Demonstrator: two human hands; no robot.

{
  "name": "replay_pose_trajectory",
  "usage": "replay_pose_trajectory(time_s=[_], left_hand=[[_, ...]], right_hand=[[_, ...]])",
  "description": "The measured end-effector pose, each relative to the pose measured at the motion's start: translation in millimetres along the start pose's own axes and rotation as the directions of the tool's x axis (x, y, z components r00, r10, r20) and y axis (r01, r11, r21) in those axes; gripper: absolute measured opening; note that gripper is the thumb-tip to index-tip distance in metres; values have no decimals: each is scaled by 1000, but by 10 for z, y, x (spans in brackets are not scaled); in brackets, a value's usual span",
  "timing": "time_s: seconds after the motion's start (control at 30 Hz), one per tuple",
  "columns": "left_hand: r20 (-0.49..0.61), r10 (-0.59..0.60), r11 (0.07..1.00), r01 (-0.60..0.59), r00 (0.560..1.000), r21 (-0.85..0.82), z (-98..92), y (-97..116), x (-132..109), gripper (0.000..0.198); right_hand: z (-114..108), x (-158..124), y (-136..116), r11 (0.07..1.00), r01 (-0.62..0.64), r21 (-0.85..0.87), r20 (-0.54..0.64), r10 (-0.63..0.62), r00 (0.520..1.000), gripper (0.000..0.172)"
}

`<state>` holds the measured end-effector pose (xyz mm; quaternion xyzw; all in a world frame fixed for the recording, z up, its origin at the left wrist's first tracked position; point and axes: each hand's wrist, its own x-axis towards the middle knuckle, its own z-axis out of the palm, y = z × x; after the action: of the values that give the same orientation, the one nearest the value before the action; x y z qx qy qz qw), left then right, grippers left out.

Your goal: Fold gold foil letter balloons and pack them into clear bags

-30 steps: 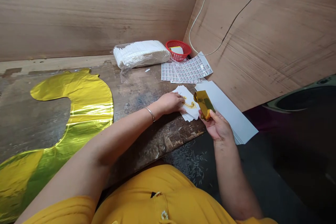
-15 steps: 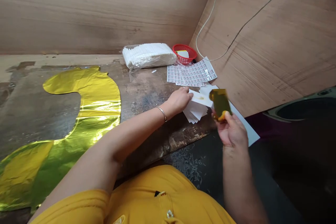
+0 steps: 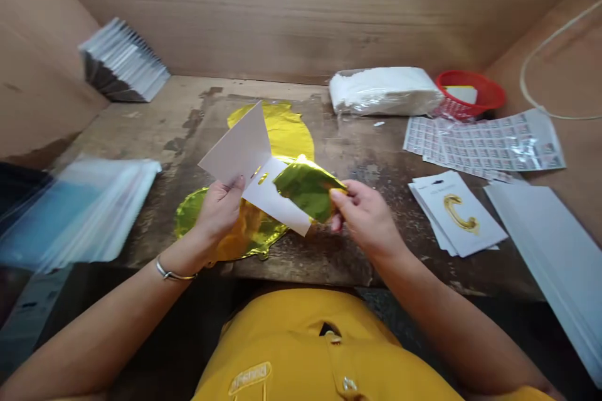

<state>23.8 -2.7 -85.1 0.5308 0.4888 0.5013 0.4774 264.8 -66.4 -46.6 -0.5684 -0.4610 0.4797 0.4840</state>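
Observation:
My left hand (image 3: 220,210) grips a white folded card (image 3: 237,147) at its edge; the card stands spread apart at its fold, with slots near the crease. In my right hand (image 3: 364,213), thumb and fingers pinch a folded piece of gold foil (image 3: 308,188), which lies against the inner face of the card's right half. Beneath both hands a large gold foil balloon (image 3: 289,131) lies flat on the table, partly covered by the card and my left hand. To the right of my right hand is a small stack of white cards (image 3: 458,213) printed with a gold C.
Clear plastic sleeves (image 3: 98,207) lie at the left. A stack of grey-edged packets (image 3: 125,62) leans at the back left. Along the back right are a wrapped white bundle (image 3: 385,91), a red basket (image 3: 470,100) and sticker sheets (image 3: 489,141). White card sheets (image 3: 550,244) sit far right.
My view has swung left. My left hand has taken a card from the stack, and it is now spread apart. The folded gold foil has moved left against it, over the balloon.

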Motion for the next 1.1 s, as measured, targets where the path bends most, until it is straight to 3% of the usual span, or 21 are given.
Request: replay_pose_trajectory(time_s=[0.1,0.23,0.3,0.4,0.5,0.57,0.63,0.7,0.77,0.83,0.93,0.97,1.03,1.1], left_hand=[[-27,-48,999,47,998,-22,-96,-34,0,47],[71,-109,993,105,992,48,-170,-95,-3,52],[153,-61,986,35,986,164,-202,-138,-8,49],[319,78,895,-207,945,395,-215,-166,-33,42],[518,85,634,-447,851,631,-203,-129,-90,47],[598,35,473,-541,801,696,-201,-79,-133,60],[641,1,403,-587,767,702,-201,-29,-158,75],[652,-7,383,-600,758,702,-191,5,-144,70],[615,19,378,-575,788,725,-159,19,-69,48],[522,59,404,-499,851,767,-110,28,76,34],[312,-4,557,-256,950,790,-38,70,387,44],[276,-96,622,-159,956,767,-23,94,491,46],[286,-283,702,-5,916,712,-12,149,646,34],[305,-339,708,28,890,706,-24,196,699,23]], right_hand=[[404,230,86,980,-151,-130,125,167,978,11],[569,421,269,931,-209,-300,73,241,968,10],[581,462,342,922,-186,-338,55,217,975,11],[576,488,364,915,-161,-370,44,190,981,11],[502,474,258,866,-8,-499,107,71,992,5],[415,429,152,724,128,-678,96,-86,992,17],[340,360,85,553,200,-809,40,-288,957,27],[316,289,101,444,293,-847,92,-419,903,28],[349,238,187,372,403,-837,252,-391,885,19],[403,212,287,322,438,-839,352,-292,889,11],[438,194,358,282,380,-881,321,-233,918,10],[430,188,360,274,354,-894,294,-236,926,12],[393,174,358,273,293,-916,222,-263,939,22],[352,159,369,294,251,-922,156,-311,937,34]])
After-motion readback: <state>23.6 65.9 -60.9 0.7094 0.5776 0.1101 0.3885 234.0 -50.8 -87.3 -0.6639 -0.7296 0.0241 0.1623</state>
